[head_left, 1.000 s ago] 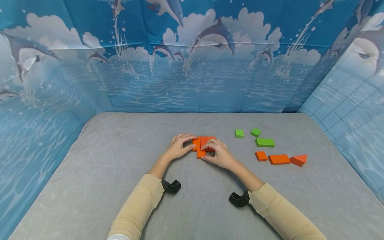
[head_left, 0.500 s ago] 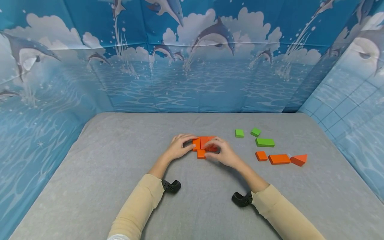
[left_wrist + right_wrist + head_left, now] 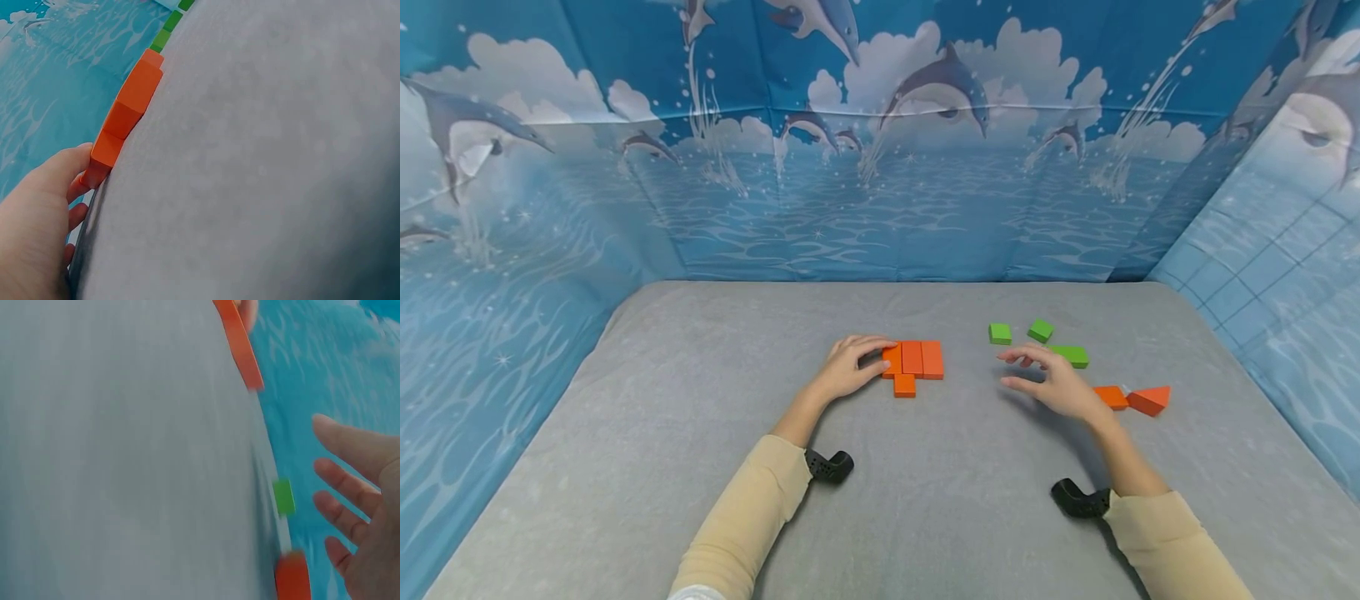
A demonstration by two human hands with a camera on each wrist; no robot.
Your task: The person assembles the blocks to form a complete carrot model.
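Three upright-lying orange blocks stand side by side in the head view, the middle one (image 3: 912, 358) touching its neighbours, with a small orange square (image 3: 905, 387) against their near side. My left hand (image 3: 846, 368) holds the leftmost orange block (image 3: 892, 360) between thumb and fingers. In the left wrist view, the thumb of that hand (image 3: 37, 212) touches the end of the orange row (image 3: 128, 97). My right hand (image 3: 1054, 386), fingers spread and holding nothing, hovers over the table beside a long green block (image 3: 1073, 357), partly covering it. The right wrist view shows this hand (image 3: 375, 512) open too.
Two green squares (image 3: 1000, 334) (image 3: 1041, 331) lie at the back right. Right of my right hand are a partly hidden orange block (image 3: 1114, 397) and an orange triangular block (image 3: 1148, 401). A dolphin-print curtain (image 3: 880, 217) stands behind the grey table (image 3: 700, 500).
My right hand has let go of the orange group and moved right, now covering the small orange block there. My left hand has stayed in place.
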